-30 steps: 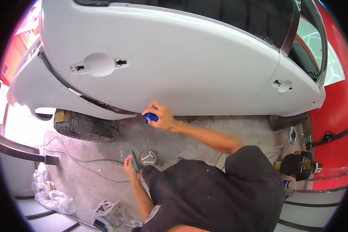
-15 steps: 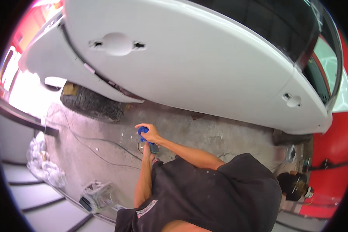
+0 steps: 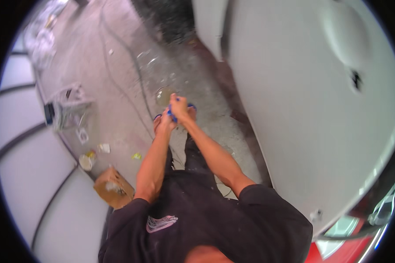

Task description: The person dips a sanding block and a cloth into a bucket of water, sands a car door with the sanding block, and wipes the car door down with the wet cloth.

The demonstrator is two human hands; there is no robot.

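Observation:
My two hands are together low in front of me, over the floor and close to my feet. My right hand (image 3: pixel 179 108) is closed on a crumpled blue cloth (image 3: pixel 172 115), part of which shows between the two hands. Against it, my left hand (image 3: pixel 165 122) is closed too, with its fingers mostly hidden and blurred. What lies in the left palm cannot be made out. Just beyond the hands, a round pale shape with a shiny rim (image 3: pixel 164 94) is on the concrete; its kind is unclear.
At right stands a pale grey car door panel (image 3: pixel 303 109) with a handle recess. A dark tyre (image 3: pixel 171 22) is at the far end. Cables (image 3: pixel 138 72) cross the floor. Along the left wall are a plastic-wrapped stand (image 3: pixel 72 109), a tub (image 3: pixel 87 162) and a cardboard box (image 3: pixel 114 188).
My view has swung left, so the car panel now fills the right side. My hands have come closer together; the dark greenish block seen at my left hand is now hidden.

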